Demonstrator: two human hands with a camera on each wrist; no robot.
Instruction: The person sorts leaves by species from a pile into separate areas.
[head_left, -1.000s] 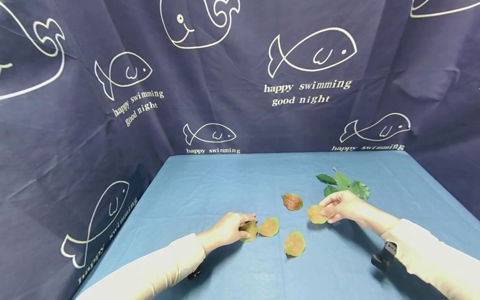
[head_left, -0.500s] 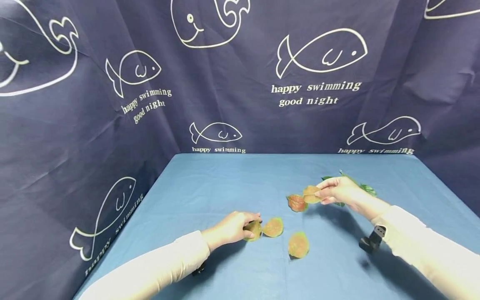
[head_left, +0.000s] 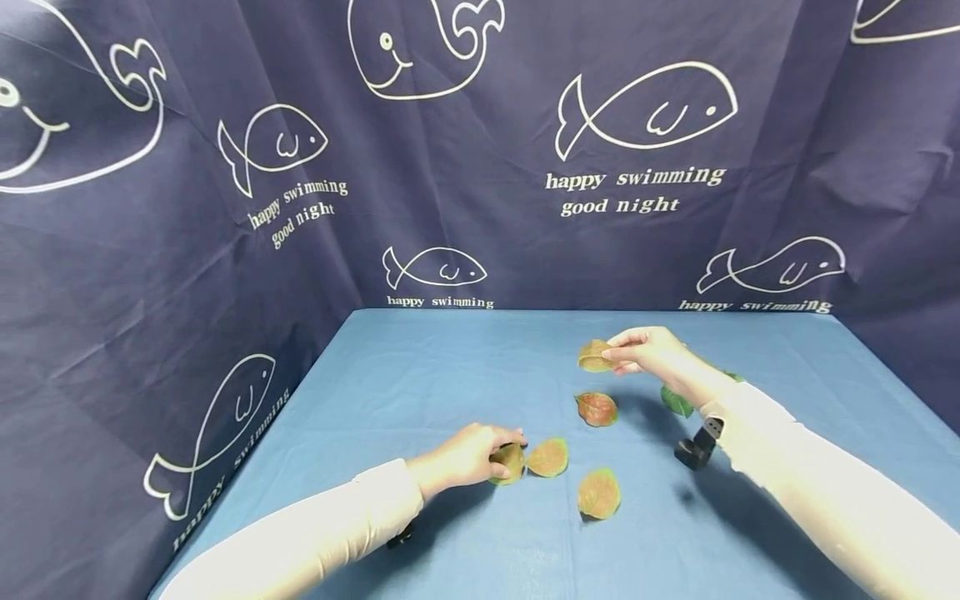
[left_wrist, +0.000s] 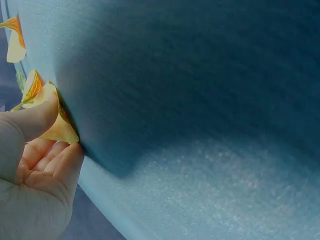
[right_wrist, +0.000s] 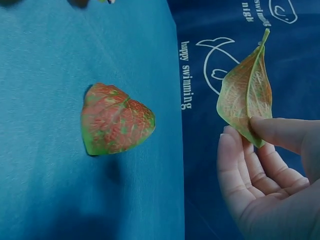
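Observation:
My left hand (head_left: 467,455) pinches a yellowish leaf (head_left: 510,462) low over the blue cloth; in the left wrist view the thumb presses on this leaf (left_wrist: 61,129) with fingers behind it. A second yellow leaf (head_left: 548,457) lies just right of it. Farther back, my right hand (head_left: 654,354) holds a yellow-brown leaf (head_left: 592,356) raised, gripped near its broad end between thumb and fingers, its stem pointing up in the right wrist view. Below that lies a reddish leaf (head_left: 597,410) with green edges. Another yellow leaf (head_left: 599,494) lies nearest the front.
Green leaves (head_left: 677,402) lie at the right, partly hidden behind the right forearm. Blue cloth (head_left: 450,367) covers the table. Dark curtains (head_left: 450,192) printed with white fish stand at the back and sides. A black wrist camera (head_left: 697,447) hangs under the right sleeve.
My right hand has carried its leaf leftward and away from me, past the reddish leaf to behind it. The left hand keeps its pinch in place. The head view has shifted slightly.

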